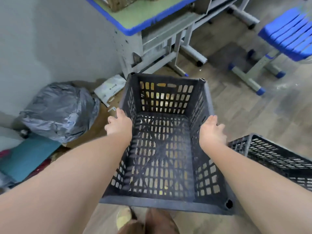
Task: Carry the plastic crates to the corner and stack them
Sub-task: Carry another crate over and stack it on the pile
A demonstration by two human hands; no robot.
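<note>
A dark plastic crate [166, 146] with lattice walls and an open top fills the centre of the frame, empty, held out in front of the person above a wood-pattern floor [253, 107]. The left hand [119, 124] presses flat against the outside of its left wall near the rim, and the right hand [211, 132] does the same on the right wall; the fingers curl over the outer sides out of sight, so whether they hook into the slots cannot be told. The crate looks stiff and light, its bare plastic likely a little slick under flat palms; the slot handle in the far wall, or the rim, would probably give a surer hold.

A second crate [276, 157], same kind, sits at the right edge of the frame, just beside the right forearm. At left lies a grey rubbish bag [60, 112] against a pale wall [50, 39], with scattered papers [109, 89] just above it. A blue-edged desk [152, 19] stands at the upper centre and a blue chair [290, 36] at upper right. Open floor lies ahead between bag and desk legs, a fairly narrow gap in my judgement, so the crate's corners may catch there
</note>
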